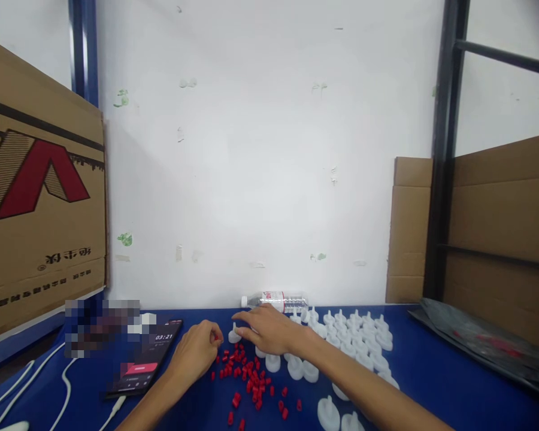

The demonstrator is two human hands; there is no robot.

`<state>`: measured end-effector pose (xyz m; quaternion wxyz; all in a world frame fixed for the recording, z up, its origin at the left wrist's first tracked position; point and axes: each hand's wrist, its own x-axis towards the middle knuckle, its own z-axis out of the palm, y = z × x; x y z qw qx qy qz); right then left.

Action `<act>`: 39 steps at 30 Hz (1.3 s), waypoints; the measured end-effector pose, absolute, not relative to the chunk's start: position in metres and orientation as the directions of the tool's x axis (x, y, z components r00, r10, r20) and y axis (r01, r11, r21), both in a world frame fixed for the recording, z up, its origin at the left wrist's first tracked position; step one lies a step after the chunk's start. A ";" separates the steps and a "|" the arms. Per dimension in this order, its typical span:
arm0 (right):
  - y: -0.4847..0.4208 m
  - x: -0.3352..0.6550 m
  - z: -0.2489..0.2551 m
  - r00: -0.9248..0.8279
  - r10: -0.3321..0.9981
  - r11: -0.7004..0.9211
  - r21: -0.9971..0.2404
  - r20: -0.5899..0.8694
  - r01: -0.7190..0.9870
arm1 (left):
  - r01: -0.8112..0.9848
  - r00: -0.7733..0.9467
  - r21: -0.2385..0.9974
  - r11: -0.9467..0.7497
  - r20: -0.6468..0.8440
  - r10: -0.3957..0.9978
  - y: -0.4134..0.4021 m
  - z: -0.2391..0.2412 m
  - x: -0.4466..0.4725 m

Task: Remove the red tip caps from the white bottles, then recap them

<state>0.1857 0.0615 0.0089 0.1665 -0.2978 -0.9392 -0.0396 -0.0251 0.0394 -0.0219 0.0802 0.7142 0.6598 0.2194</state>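
Observation:
My left hand is closed in a pinch, with a small red cap at its fingertips. Just right of those fingertips, a white spouted plastic lid stands upright on the blue table. My right hand reaches in from the right over that lid, its index finger and thumb apart on the lid's far and near sides; whether they touch it I cannot tell. A loose heap of red caps lies below and between my hands. Many more white spouted lids stand under and beyond my right forearm.
A clear plastic bottle lies along the wall. At left are a phone with white cables and a large cardboard box. A grey plastic bag rests on the right, near a black metal post.

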 end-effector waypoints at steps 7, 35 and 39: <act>0.057 0.183 0.018 -0.776 0.514 0.829 0.019 0.365 0.558 | 0.898 0.070 0.411 -0.159 0.223 0.972 0.042 -0.026 -0.028; 0.068 0.185 0.004 -0.838 0.484 0.839 0.142 0.251 0.526 | 0.889 0.104 0.422 -0.176 0.188 0.977 0.037 -0.021 -0.011; 0.067 0.185 0.005 -0.844 0.471 0.847 0.136 0.255 0.514 | 0.882 0.116 0.430 -0.193 0.198 0.973 0.037 -0.025 -0.011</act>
